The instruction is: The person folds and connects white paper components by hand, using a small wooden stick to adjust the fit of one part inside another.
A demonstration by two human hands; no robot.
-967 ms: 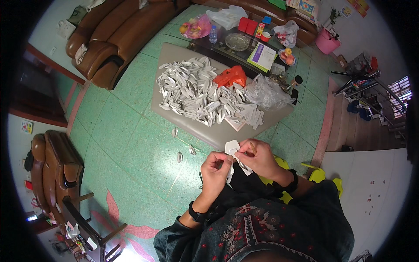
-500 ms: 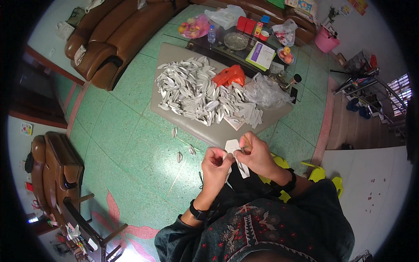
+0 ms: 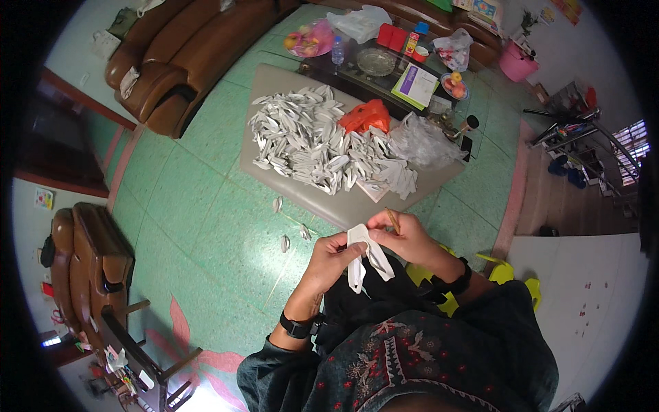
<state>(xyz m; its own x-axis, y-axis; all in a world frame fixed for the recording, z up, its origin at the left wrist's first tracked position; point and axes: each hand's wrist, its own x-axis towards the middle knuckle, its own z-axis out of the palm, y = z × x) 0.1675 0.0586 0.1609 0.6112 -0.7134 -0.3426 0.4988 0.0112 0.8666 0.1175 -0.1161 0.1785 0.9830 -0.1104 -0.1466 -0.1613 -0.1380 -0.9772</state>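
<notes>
A white, flat, strap-like piece (image 3: 378, 261) hangs in front of my body, with two ends spreading downward; its material I cannot make out. My left hand (image 3: 329, 261) pinches its upper left part between thumb and fingers. My right hand (image 3: 410, 239) has its thumb and fingertips at the top right edge of the piece. A thin brown stick-like tool (image 3: 393, 221) is tucked in the right fingers, its lower end hidden. Beyond both hands, a big heap of similar white pieces (image 3: 302, 137) covers a low grey padded table (image 3: 274, 184).
On the padded table lie a red plastic bag (image 3: 366, 115) and a clear plastic bag (image 3: 425, 141). Several white pieces (image 3: 285, 243) rest on the green floor. Behind stands a dark coffee table (image 3: 326, 75). A yellow stool (image 3: 500, 273) is at my right.
The white piece has turned and its two ends now hang apart below my hands. My left hand has shifted slightly, and the right fingers have moved to the top edge.
</notes>
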